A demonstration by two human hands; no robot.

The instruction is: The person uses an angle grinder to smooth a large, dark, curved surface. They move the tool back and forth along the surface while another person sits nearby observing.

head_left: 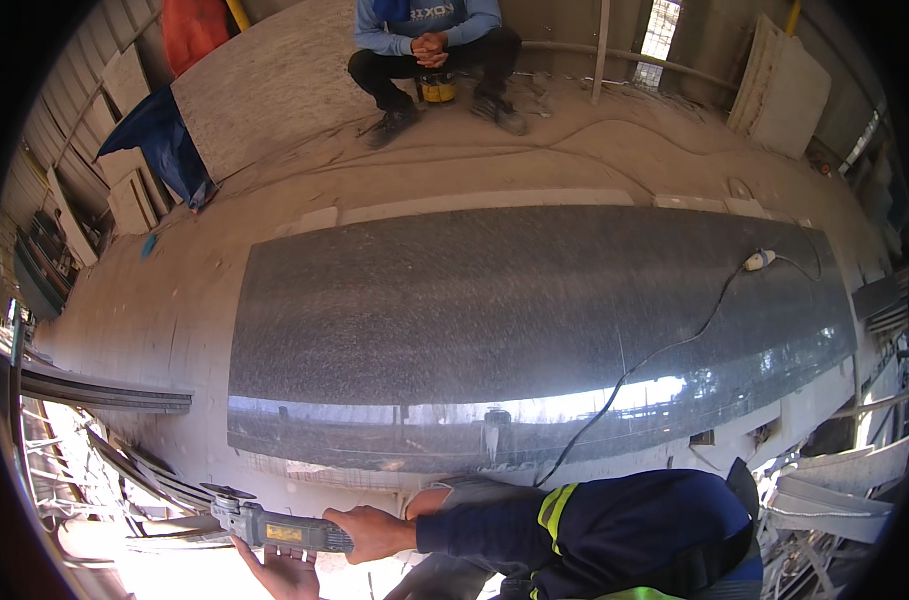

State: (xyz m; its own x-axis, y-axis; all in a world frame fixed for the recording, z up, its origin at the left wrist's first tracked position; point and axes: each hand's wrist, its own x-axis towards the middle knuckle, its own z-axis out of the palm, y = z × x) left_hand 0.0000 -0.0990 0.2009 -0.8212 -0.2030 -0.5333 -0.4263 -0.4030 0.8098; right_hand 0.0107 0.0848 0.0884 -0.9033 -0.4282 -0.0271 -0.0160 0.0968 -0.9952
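Observation:
At the lower left I hold a grey angle grinder with a dark disc at its head end. The disc stands off to the left of the stone slab. My right hand is closed around the rear of the grinder's body. Under the tool is my left hand, its fingers against the body and its thumb near the head, partly hidden by the grinder. A dark speckled, polished stone slab lies flat in front of me. Across its right side runs a black cord to a pale connector.
Across the slab a person sits on a yellow bucket, hands clasped. Stone pieces and a blue sheet lean at the left. A pale slab leans at the far right. Metal lengths jut in from the left.

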